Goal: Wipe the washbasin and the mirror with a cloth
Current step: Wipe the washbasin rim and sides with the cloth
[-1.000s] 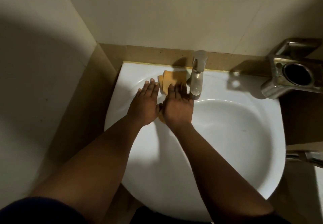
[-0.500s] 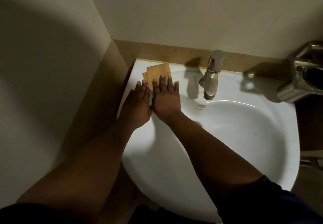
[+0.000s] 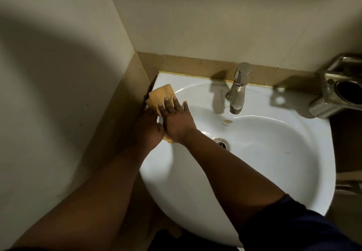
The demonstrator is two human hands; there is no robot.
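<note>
Orange cloth (image 3: 161,95) lies flat on the back-left corner of the white washbasin (image 3: 254,172), on the rim near the wall corner. R hand (image 3: 176,120) is on top of it, palm down, fingers (image 3: 166,104) straight and spread a bit, pressing the cloth to the rim; no curl, no pinch. Far part of the cloth sticks out past the fingertips toward the wall, and a small bit shows below the heel of the hand near the wrist. L hand (image 3: 149,128) sits just beside the R, touching it at the thumb side, also flat w/ fingers straight, laid along the basin's left edge; its fingertips reach the cloth's near-left edge, but it's in shadow, so can't tell how much cloth is under it. Metal tap (image 3: 238,89) stands at the back centre, well apart from both hands. Drain (image 3: 221,142) is in the bowl, right of the R wrist. Steel holder (image 3: 338,90) on the wall at far right. Mirror not in view.
</note>
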